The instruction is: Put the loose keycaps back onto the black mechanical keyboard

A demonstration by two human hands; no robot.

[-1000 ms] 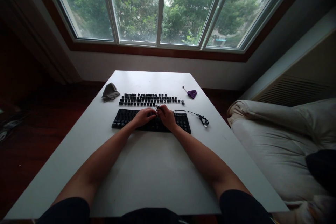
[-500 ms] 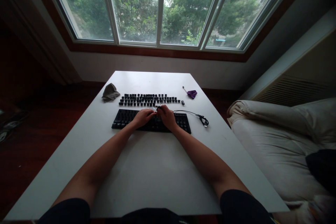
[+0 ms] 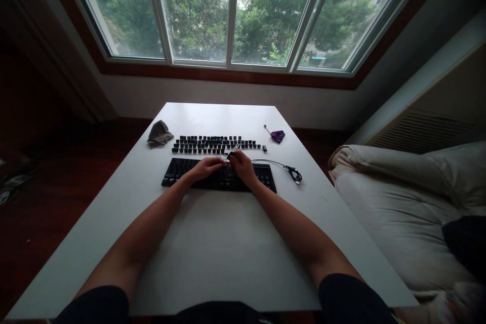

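Observation:
A black keyboard [image 3: 178, 169] lies across the table in front of me. Over its middle, my right hand [image 3: 243, 164] is closed around what looks like a wire keycap puller [image 3: 236, 148], its thin pale wires sticking up past the fingers. Close beside it, fingertips nearly touching, my left hand [image 3: 207, 167] is pinched; whatever it holds is too small to make out. Just beyond the keyboard, several loose black keycaps [image 3: 201, 144] stand in rows, with a single keycap [image 3: 265, 148] at their right end.
A grey cloth [image 3: 160, 134] sits at the table's left edge. Toward the right are a purple brush-like item [image 3: 277, 135] and the coiled USB cable [image 3: 294, 174]. The white table [image 3: 212, 243] stands before a window, with a covered sofa [image 3: 398, 212] to the right.
My right hand has tilted slightly, and the puller's wires now show more above its fingers. My left hand has shifted a little to the left. The keyboard and keycap rows stay put.

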